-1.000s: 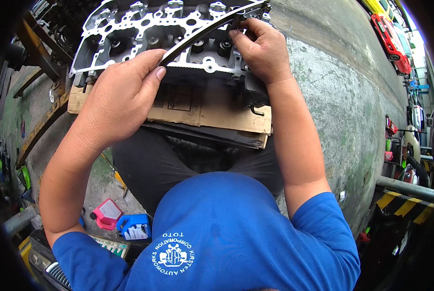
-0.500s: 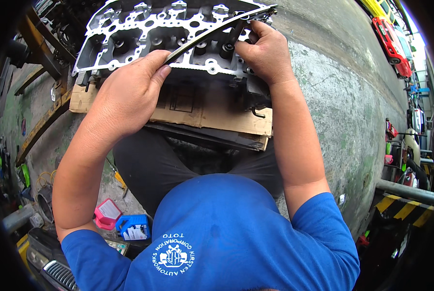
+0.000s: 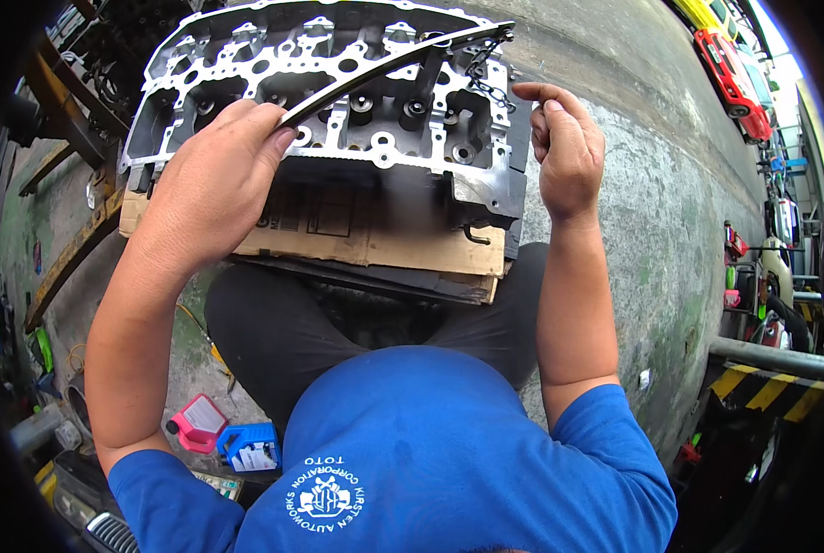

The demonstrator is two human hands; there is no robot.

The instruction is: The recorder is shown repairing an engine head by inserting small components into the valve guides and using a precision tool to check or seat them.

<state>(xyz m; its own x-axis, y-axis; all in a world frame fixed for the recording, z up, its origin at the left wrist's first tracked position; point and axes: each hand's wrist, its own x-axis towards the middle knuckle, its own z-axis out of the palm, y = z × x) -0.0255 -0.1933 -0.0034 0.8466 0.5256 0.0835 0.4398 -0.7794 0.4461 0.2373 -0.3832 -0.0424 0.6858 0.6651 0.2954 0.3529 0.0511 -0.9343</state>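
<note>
Top: royal-blue, short-sleeved cloth T-shirt [image 3: 458, 442], lightly creased.
Marking: white printed round emblem [image 3: 324, 498], a ring of lettering around a small drawing, upside down in this view.
Left side: short blue cloth sleeve [image 3: 177, 493], left of the emblem.
Right side: matching blue sleeve [image 3: 615, 452], well right of the emblem.
Legs: dark charcoal cloth trousers [image 3: 260, 318], above the emblem.
Bare parts: left hand [image 3: 211, 189], right hand [image 3: 570, 161], both forearms [image 3: 578, 304].

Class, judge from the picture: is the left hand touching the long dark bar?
Touching. The head view shows the left hand gripping the near end of the long dark bar, thumb against it.
</note>
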